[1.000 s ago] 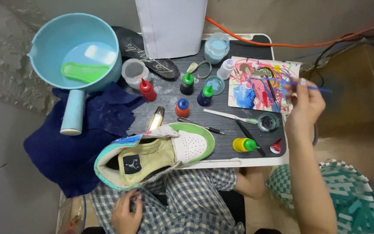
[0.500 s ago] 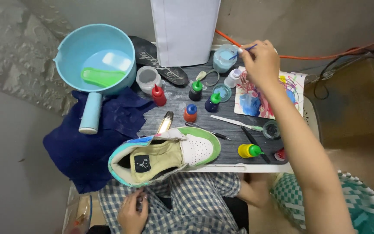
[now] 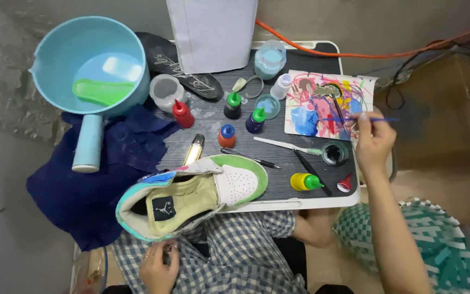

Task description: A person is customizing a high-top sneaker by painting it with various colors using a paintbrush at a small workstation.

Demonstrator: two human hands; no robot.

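Right hand point(image 3: 373, 142) pinching brush point(image 3: 354, 119), long axis crosswise, tip over paint sheet point(image 3: 327, 103); left hand point(image 3: 158, 268) gripping sneaker point(image 3: 191, 196) heel, well apart.

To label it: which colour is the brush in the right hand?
Blue brush, right hand, in the head view.

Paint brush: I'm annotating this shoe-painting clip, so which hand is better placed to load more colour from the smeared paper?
Right. The right hand holds the brush across the paint-smeared paper; the left hand is down at the sneaker.
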